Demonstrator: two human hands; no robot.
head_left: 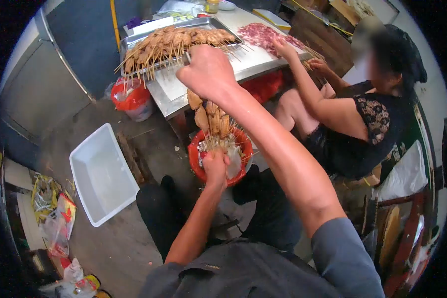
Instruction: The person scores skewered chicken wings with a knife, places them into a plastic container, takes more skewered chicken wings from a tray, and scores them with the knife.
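Note:
My left hand is closed around the sticks of several meat skewers, with the brown meat pointing up and away from me. A bucket lined with a red bag stands beneath them. My right hand is a fist above the table's near edge, in front of the tray. A small dark-grey end shows at its left side; what it grips is otherwise hidden. A metal tray on the table bears a big heap of brown meat skewers, sticks hanging over the near side.
A co-worker sits at right, hands near a pile of raw red meat on the metal table. A red-bagged bucket and a white plastic tub stand on the floor at left. Plastic packaging lies farther left.

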